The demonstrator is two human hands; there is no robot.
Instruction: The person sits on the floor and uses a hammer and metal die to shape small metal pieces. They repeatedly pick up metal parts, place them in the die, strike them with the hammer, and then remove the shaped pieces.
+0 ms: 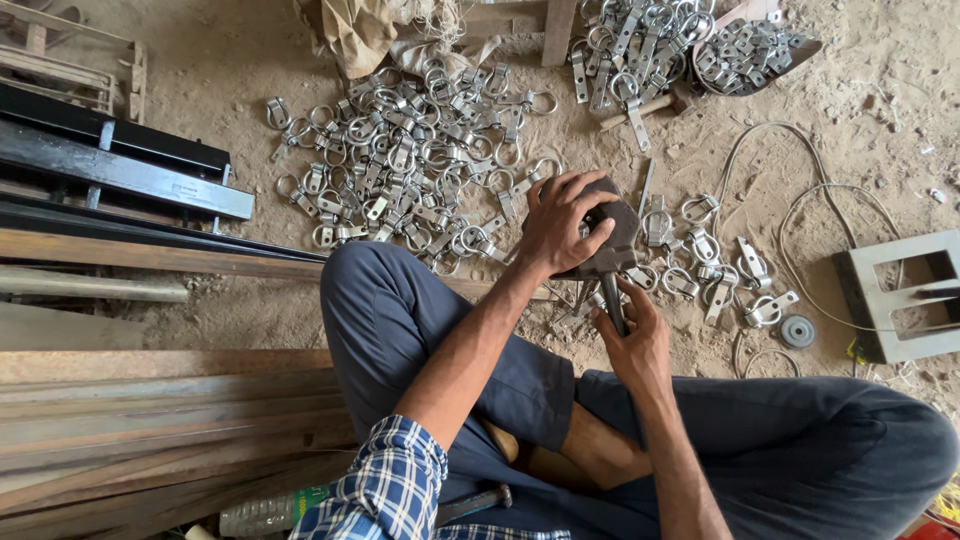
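Head view shows the left hand (pixel 558 222) pressed down on a dark metal block (pixel 612 235), fingers wrapped over it. Near it, the right hand (pixel 632 340) squeezes a thin metal rod (pixel 613 305) under the block.

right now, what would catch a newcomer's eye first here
The big scatter of shiny silver metal ring clamps spread over the dusty ground ahead of the seated person. At centre, the left hand presses on a dark metal block while the right hand takes a grip on a rod below it. Rusty steel bars lie at left.
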